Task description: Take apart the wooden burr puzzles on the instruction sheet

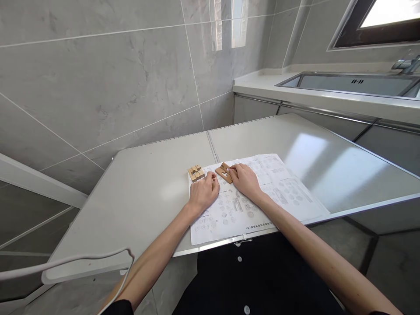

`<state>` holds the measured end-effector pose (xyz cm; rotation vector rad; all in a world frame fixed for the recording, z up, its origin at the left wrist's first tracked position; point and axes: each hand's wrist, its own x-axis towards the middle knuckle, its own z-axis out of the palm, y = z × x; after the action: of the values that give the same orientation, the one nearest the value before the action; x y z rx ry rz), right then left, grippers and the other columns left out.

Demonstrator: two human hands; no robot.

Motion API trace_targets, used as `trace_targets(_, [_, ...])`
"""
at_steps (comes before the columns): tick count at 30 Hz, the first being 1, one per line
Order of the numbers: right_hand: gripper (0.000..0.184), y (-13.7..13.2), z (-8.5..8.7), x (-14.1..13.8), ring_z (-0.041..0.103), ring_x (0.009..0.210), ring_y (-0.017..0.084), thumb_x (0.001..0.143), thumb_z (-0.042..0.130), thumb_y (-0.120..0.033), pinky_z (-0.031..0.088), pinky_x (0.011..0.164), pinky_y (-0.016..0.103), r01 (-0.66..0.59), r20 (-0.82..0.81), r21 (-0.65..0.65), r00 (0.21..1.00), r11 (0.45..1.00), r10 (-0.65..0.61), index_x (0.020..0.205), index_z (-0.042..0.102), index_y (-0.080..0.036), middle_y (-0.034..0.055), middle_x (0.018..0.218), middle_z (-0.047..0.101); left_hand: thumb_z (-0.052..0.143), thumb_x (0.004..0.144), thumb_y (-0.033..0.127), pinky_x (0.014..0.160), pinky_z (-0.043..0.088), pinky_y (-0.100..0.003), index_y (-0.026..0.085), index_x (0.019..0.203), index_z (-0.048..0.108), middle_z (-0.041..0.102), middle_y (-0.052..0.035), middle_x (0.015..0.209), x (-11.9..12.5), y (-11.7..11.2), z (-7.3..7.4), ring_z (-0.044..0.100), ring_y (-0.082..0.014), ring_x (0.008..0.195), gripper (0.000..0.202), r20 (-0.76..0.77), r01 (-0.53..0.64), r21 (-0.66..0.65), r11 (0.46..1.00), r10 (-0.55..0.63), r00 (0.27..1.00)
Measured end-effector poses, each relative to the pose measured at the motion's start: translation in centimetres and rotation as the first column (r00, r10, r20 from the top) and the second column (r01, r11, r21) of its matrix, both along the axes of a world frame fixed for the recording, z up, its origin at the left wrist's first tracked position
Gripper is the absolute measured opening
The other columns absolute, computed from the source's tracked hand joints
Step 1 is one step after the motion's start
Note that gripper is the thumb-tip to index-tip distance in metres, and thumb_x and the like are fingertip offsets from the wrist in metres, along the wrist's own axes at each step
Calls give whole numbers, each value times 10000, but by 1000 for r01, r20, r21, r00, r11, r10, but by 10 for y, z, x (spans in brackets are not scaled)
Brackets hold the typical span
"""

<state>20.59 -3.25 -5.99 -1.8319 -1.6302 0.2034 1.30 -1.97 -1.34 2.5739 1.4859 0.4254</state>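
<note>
Over a printed paper sheet (206,236), my left hand (203,193) rests with its fingers curled in a pinch. A sliver of brown shows between them, too small to name. Just beyond it stands a square wooden block puzzle (196,173) made of several interlocking bars. My right hand (245,178) grips the right side of a flat wooden puzzle (221,173), which has curved cut-outs and lies tilted on the sheet. My right fingers cover part of that puzzle.
The sheet lies on a white folding table (157,183) with a seam across it. A grey tiled wall (131,78) borders the far side. At the right are a counter with a sink (341,82) and a faucet (407,65). A white cable (82,257) hangs by my left forearm.
</note>
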Motion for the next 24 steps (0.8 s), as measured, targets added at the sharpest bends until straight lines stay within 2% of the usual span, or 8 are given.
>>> trace_targets(9, [236, 1, -2, 1, 616, 996, 285, 1066, 477, -311, 450, 804, 372, -4, 11, 16, 1000, 1000, 4, 1080, 676, -183, 122, 1088, 705, 398, 1057, 533, 646, 460, -349, 213, 1220, 544, 749, -55, 800, 1, 0, -3, 747, -290, 743, 387, -84, -8, 26, 1000, 11, 996])
trace_targets(14, [253, 1, -3, 1, 606, 984, 287, 1062, 468, -320, 448, 818, 381, 0, 28, 16, 1000, 1000, 0, 1096, 675, -179, 132, 1091, 693, 427, 1049, 545, 665, 482, -356, 216, 1216, 532, 736, -52, 848, -1, 1, -6, 726, -270, 757, 384, -16, 7, 42, 999, -6, 1000])
trace_targets(17, [260, 1, -3, 1, 602, 990, 292, 1060, 469, -325, 450, 834, 389, 7, 33, 23, 999, 1000, -7, 1090, 678, -174, 137, 1091, 687, 505, 1028, 489, 837, 521, -397, 211, 1164, 546, 720, -83, 999, -2, 3, -8, 700, -278, 952, 312, 95, 75, 117, 990, -86, 992])
trace_targets(20, [266, 2, -4, 1, 601, 994, 295, 1060, 472, -338, 451, 853, 394, 5, 29, 31, 1000, 1000, -6, 1096, 679, -175, 137, 1086, 683, 568, 1002, 446, 1009, 488, -460, 216, 1169, 547, 673, -107, 1143, -2, 6, -10, 628, -300, 1120, 285, 181, 170, 190, 967, -205, 962])
trace_targets(24, [263, 2, -3, 2, 605, 1008, 299, 1060, 475, -331, 447, 863, 393, -4, 38, 31, 999, 1000, 2, 1110, 681, -176, 138, 1073, 682, 640, 963, 470, 1136, 432, -528, 237, 1326, 489, 586, -135, 1349, -3, 7, -13, 536, -330, 1312, 457, 250, 252, 159, 955, -286, 925])
